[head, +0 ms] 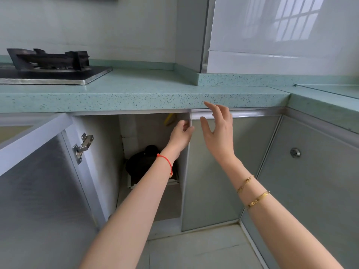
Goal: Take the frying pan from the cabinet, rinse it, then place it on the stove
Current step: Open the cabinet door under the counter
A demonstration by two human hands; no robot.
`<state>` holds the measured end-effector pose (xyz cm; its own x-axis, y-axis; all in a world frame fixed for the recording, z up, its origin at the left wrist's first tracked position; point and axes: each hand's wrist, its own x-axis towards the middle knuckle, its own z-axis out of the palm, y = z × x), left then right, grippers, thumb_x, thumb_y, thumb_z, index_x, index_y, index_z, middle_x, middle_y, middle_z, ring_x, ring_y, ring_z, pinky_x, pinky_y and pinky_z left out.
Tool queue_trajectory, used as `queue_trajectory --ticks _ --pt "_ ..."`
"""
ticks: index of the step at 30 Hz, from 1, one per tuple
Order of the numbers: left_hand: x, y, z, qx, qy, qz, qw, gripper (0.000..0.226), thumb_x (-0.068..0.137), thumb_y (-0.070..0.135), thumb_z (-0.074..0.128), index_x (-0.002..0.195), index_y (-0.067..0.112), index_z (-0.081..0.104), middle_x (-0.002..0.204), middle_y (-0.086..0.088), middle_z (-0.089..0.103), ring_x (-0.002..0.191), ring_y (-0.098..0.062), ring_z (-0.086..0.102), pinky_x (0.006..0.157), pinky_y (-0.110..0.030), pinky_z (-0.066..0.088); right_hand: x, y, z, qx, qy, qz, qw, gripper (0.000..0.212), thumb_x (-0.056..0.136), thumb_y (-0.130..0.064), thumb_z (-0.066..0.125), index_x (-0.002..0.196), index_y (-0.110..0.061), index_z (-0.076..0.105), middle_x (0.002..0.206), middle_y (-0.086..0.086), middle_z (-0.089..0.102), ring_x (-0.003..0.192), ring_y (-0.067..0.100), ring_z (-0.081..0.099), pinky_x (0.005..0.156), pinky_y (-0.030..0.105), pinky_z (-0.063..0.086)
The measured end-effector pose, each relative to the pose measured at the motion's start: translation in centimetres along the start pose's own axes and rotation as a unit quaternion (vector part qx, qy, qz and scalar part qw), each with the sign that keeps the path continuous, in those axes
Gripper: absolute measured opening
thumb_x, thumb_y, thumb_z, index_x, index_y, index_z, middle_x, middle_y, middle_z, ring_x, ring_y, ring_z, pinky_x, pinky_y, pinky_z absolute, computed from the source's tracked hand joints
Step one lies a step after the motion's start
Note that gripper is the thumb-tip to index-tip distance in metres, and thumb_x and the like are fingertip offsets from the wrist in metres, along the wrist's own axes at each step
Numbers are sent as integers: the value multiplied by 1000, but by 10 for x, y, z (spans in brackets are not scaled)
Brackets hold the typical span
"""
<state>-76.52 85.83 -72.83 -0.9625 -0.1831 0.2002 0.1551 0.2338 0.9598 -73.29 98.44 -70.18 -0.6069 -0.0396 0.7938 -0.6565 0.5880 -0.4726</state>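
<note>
The cabinet under the green countertop stands half open. Its left door (38, 181) is swung wide toward me. My left hand (181, 133) is curled around the inner edge of the right door (213, 171), near its top. My right hand (218, 129) hovers open just beside it, fingers spread in front of the door's top rail and holding nothing. Deep inside the cabinet a black pan or pot (141, 164) rests on a metal rack, partly hidden by my left forearm. The gas stove (48, 66) with its black grate sits on the counter at the upper left.
The green speckled countertop (155, 94) runs across the view and turns a corner at the right. Another closed cabinet door (310, 181) with a round vent angles away at the right. A yellow object (170, 118) hangs inside the cabinet at the top. Pale floor tiles lie below.
</note>
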Motion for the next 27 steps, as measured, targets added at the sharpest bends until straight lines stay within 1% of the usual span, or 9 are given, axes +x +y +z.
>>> queue_trajectory --ticks 3,7,9,11,13,15,18,20,27 --pt "-13 -2 -3 1 2 14 1000 35 100 21 54 133 12 56 132 -7 63 124 -20 57 97 -25 40 -4 0 -7 -3 -1 -3 1000 39 96 -15 58 135 -17 59 124 10 54 116 26 50 99 32 43" --pt "-42 -2 -5 6 -19 58 998 24 99 21 59 121 14 64 119 -5 69 116 -18 62 104 -32 47 -15 -3 -21 -15 -2 -8 1000 36 95 -21 62 131 -20 63 124 7 54 118 22 48 96 18 34" --pt "-60 2 -3 -2 -49 74 996 19 97 22 62 114 16 66 114 -4 71 112 -16 63 100 -29 48 -23 -5 -31 -15 5 -12 1000 34 94 -24 65 127 -19 65 124 7 54 117 22 48 92 10 31" --pt "-79 9 2 -12 -80 87 993 13 95 23 66 105 16 68 107 -3 72 103 -12 66 92 -22 51 -32 -9 -43 -12 14 -15 1000 31 92 -27 67 123 -20 68 122 6 54 115 21 49 89 5 31" --pt "-95 15 12 -28 -106 94 990 4 92 18 70 95 15 69 93 1 73 87 -5 67 80 -15 51 -42 -10 -57 -15 20 -12 1000 29 90 -29 70 117 -19 70 119 5 53 112 20 51 85 10 35" --pt "-108 20 25 -43 -119 102 987 4 89 10 72 92 10 70 83 5 71 77 -1 67 73 -12 51 -51 -9 -73 -23 29 -8 999 24 88 -30 71 108 -17 71 117 5 52 109 21 53 82 20 40" --pt "-119 26 42 -62 -138 113 982 9 86 6 75 91 13 73 77 12 74 75 3 69 71 -11 52 -62 -4 -98 -53 40 -31 997 15 89 -22 69 99 -11 71 113 8 55 98 26 57 78 33 50" --pt "-125 29 52 -69 -155 125 978 16 85 4 75 93 18 74 77 14 75 77 3 70 72 -12 53 -67 0 -115 -84 48 -55 994 11 88 -15 68 96 -8 71 109 11 57 93 28 57 77 37 51" --pt "-142 40 93 -78 -206 170 961 16 83 11 78 92 23 73 83 14 76 81 -8 74 73 -19 58 -84 11 -165 -111 104 -52 987 13 85 -12 67 96 -6 68 94 4 64 93 20 52 79 24 45"
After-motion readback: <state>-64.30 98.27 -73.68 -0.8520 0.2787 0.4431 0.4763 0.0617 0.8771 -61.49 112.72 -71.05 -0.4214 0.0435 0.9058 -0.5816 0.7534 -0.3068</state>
